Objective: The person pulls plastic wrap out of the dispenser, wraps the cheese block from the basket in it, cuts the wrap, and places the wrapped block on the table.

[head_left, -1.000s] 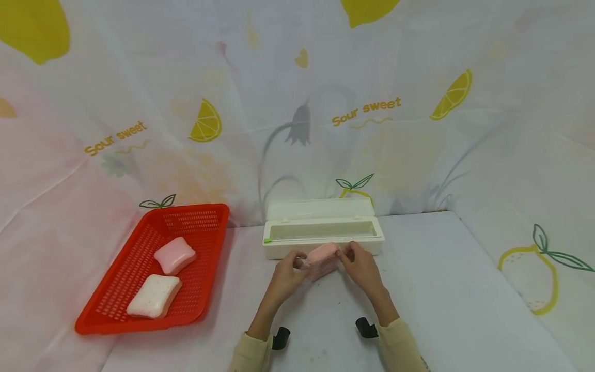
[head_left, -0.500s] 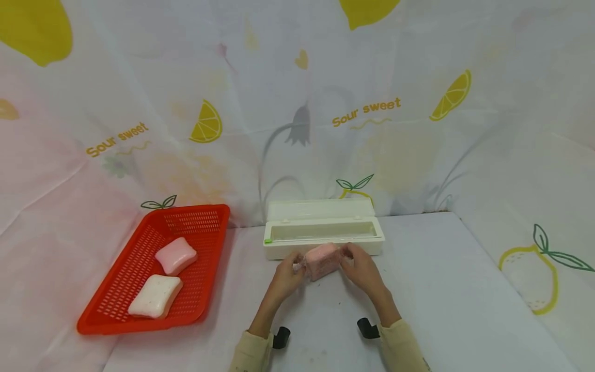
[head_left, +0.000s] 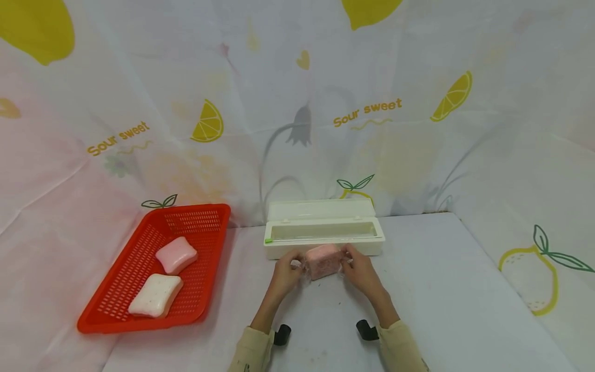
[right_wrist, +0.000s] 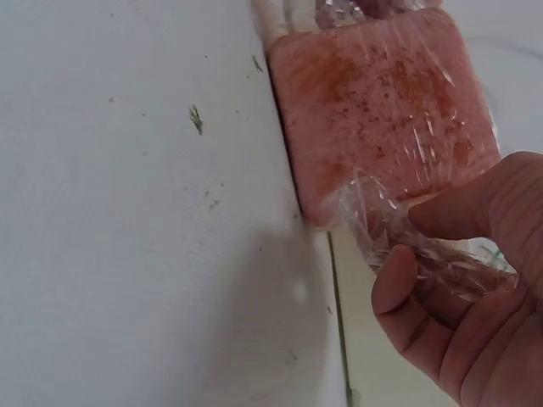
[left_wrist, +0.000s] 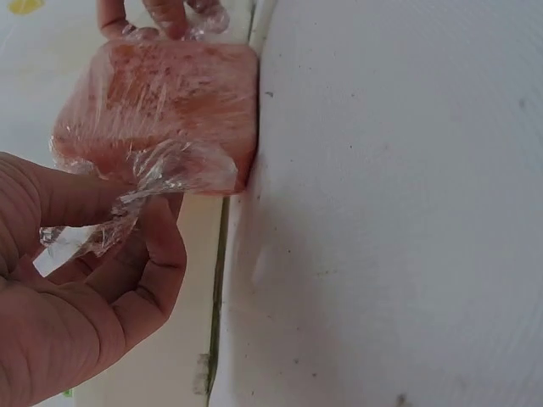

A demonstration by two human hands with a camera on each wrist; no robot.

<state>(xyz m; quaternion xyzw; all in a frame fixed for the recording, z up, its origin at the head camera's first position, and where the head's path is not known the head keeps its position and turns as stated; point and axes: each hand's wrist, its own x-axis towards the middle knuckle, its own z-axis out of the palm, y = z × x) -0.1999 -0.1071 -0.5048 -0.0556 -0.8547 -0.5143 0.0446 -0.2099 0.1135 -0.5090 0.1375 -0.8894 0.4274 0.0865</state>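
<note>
Between my hands stands a pink bar of soap (head_left: 324,262) wrapped in clear plastic film, on the table in front of a white box. My left hand (head_left: 285,271) pinches the gathered plastic film (left_wrist: 161,182) at the soap's left end between thumb and fingers. At the other end, the right hand (head_left: 361,269) pinches a twisted bunch of the film (right_wrist: 399,242). In both wrist views the film lies tight and creased over the soap's broad face, which has brownish specks.
Behind the soap is the long white box (head_left: 279,251), its lid (head_left: 321,208) raised. A red basket (head_left: 211,281) at the left holds a pink soap bar (head_left: 176,254) and a white soap bar (head_left: 155,296). A patterned cloth (head_left: 297,103) hangs behind the table.
The soap has turned so its broad face is more toward me. Both hands have shifted slightly and now grip the film at its two ends. Basket and box stay put.
</note>
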